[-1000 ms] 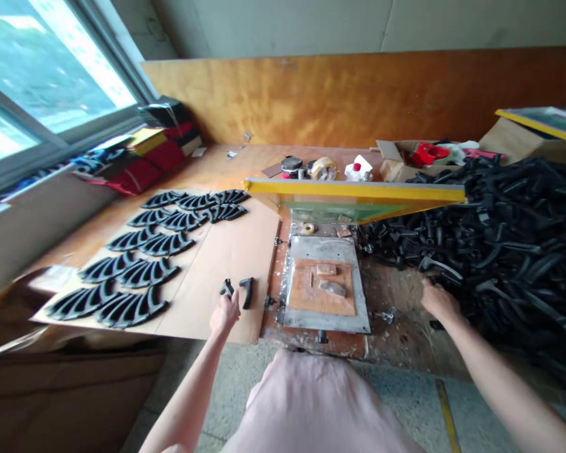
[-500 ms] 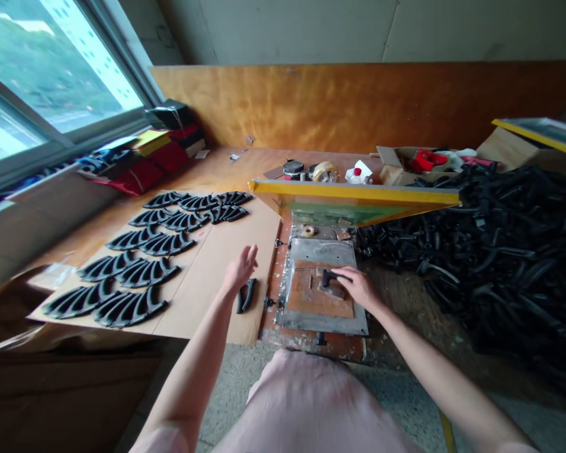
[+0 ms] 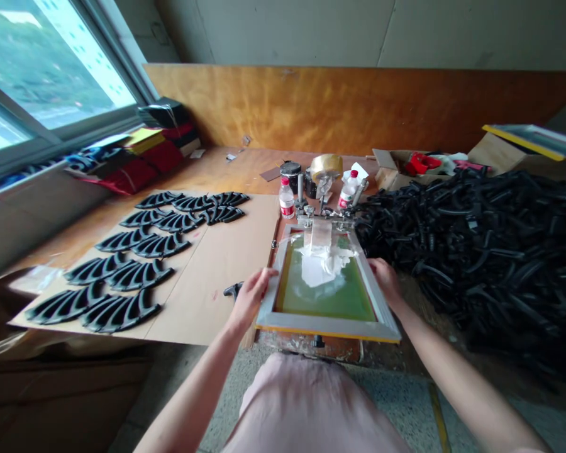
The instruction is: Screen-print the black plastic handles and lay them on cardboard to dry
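Observation:
A printing screen frame with green mesh and a patch of white ink lies flat on the bench in front of me. My left hand grips its left rail, fingers curled over the edge. My right hand rests on the right rail, fingers bent on it. A small black plastic part lies on the cardboard just left of my left hand.
Rows of fanned black parts lie on a cardboard sheet to the left. A big heap of black parts fills the right. Two small bottles, a tape roll and a tin stand behind the frame.
The screen frame has swung down from its raised position to lie flat. Both my hands moved onto its side rails; the right hand left the part on the plate beneath.

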Available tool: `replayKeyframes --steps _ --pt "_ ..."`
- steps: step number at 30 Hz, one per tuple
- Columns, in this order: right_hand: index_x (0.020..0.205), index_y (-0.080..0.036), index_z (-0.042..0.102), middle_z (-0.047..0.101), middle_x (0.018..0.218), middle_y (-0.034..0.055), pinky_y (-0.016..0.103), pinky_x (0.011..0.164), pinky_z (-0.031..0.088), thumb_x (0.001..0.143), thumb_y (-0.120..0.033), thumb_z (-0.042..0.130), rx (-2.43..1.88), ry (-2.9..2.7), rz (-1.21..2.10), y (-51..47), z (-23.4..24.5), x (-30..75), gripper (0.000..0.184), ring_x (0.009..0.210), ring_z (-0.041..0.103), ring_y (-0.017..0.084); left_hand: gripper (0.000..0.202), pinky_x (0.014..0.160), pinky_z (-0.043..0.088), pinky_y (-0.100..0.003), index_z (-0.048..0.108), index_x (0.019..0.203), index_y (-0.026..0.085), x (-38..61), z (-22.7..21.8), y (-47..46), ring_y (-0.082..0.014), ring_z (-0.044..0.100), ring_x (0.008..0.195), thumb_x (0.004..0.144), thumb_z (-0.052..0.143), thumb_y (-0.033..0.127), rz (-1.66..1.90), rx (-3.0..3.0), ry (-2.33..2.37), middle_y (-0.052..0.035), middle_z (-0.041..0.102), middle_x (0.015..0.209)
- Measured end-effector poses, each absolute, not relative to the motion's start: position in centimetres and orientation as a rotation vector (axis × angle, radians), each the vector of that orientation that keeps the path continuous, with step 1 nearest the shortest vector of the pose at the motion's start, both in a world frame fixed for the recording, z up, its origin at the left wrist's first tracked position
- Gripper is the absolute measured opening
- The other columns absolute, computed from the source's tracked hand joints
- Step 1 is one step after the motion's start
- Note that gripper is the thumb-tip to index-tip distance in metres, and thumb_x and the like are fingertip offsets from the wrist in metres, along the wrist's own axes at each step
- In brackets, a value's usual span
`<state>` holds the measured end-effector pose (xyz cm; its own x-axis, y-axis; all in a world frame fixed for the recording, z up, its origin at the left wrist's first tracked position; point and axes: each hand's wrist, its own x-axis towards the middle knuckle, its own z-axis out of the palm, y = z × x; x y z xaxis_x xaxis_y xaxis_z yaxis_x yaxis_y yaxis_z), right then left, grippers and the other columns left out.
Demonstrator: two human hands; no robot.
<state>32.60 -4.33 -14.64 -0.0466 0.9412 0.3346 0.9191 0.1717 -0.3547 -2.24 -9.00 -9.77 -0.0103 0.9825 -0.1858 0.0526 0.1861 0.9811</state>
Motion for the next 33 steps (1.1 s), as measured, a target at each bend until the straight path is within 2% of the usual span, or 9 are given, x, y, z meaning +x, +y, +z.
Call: replayKeyframes --steps 2,5,7,11,17,21,27,30,33 --pt "0.115 -0.015 0.067 0.068 0.101 0.0107 0.036 0.078 0.055 0.092 -0.025 0.047 -1.694 -1.924 0.061 -2.5 -12.8 32.5 0.033 0.085 0.065 0.02 0.06 0.057 0.045 -0.021 0.058 0.126 0.02 -2.4 -13.6 -10.1 -0.0138 0.061 0.067 0.08 0.06 0.059 0.954 1.06 1.369 -0.0008 0.067 0.081" --pt "0.135 -0.018 0.052 0.055 0.128 0.0143 0.041 0.096 0.048 0.081 -0.03 0.067 -1.553 -2.056 0.063 0.0 -10.3 28.8 0.058 0.112 0.057 0.026 0.071 0.063 0.048 -0.024 0.045 0.141 0.022 -2.0 -17.8 -10.4 -0.0168 0.064 0.073 0.08 0.061 0.055 0.885 1.064 1.45 -0.0015 0.067 0.083" --pt "0.129 -0.017 0.054 0.057 0.125 0.0137 0.04 0.096 0.047 0.076 -0.028 0.072 -1.554 -2.243 0.089 0.7 -9.6 25.5 0.057 0.115 0.054 0.028 0.072 0.065 0.049 -0.026 0.044 0.142 0.021 -1.8 -19.2 -10.2 -0.0184 0.065 0.076 0.081 0.059 0.055 0.847 1.084 1.494 -0.0024 0.068 0.083" --pt "0.1 -0.018 0.065 0.067 0.098 0.0092 0.034 0.08 0.049 0.084 -0.023 0.061 -1.647 -2.53 0.289 -1.4 -10.9 22.4 0.017 0.093 0.062 0.024 0.069 0.07 0.05 -0.027 0.047 0.139 0.02 -1.9 -19.8 -10.0 -0.0197 0.065 0.082 0.082 0.057 0.057 0.819 1.077 1.49 -0.0045 0.069 0.089" --pt "0.1 -0.023 0.068 0.069 0.099 0.0033 0.025 0.071 0.044 0.08 -0.006 0.05 -1.268 -2.798 0.464 -5.7 -11.8 24.9 0.032 0.088 0.064 0.017 0.065 0.069 0.049 -0.027 0.052 0.135 0.021 -2.0 -20.3 -10.1 -0.0192 0.065 0.079 0.082 0.057 0.058 0.829 1.095 1.514 -0.0045 0.07 0.09" --pt "0.088 -0.023 0.069 0.07 0.088 0.0011 0.025 0.067 0.043 0.08 -0.013 0.058 -1.309 -2.723 0.429 -5.1 -11.2 24.8 0.017 0.083 0.064 0.017 0.063 0.068 0.049 -0.027 0.053 0.133 0.02 -2.0 -20.4 -10.0 -0.02 0.065 0.081 0.082 0.057 0.057 0.85 1.086 1.494 -0.0047 0.069 0.087" --pt "0.107 -0.022 0.067 0.069 0.107 0.0048 0.025 0.075 0.047 0.082 -0.005 0.052 -1.276 -2.654 0.337 -7.1 -13.5 24.4 0.033 0.09 0.065 0.016 0.066 0.068 0.05 -0.027 0.054 0.131 0.02 -1.9 -20.2 -10.2 -0.0189 0.065 0.076 0.078 0.061 0.058 0.882 1.023 1.466 -0.0034 0.068 0.083" --pt "0.107 -0.026 0.067 0.071 0.102 0.001 0.026 0.074 0.048 0.084 -0.018 0.061 -1.336 -2.595 0.411 -6.3 -12.6 24.3 0.025 0.087 0.066 0.017 0.067 0.066 0.05 -0.027 0.055 0.131 0.019 -1.9 -19.5 -10.2 -0.0187 0.065 0.075 0.078 0.062 0.059 0.888 1.006 1.471 -0.0036 0.068 0.082" --pt "0.125 -0.033 0.059 0.07 0.112 0.0006 0.029 0.076 0.05 0.081 -0.031 0.069 -1.507 -2.405 0.385 -2.9 -10.0 23.5 0.045 0.091 0.067 0.019 0.074 0.062 0.05 -0.025 0.048 0.138 0.018 -2.1 -17.4 -10.2 -0.0179 0.065 0.072 0.077 0.065 0.057 0.885 0.977 1.39 -0.004 0.069 0.083"
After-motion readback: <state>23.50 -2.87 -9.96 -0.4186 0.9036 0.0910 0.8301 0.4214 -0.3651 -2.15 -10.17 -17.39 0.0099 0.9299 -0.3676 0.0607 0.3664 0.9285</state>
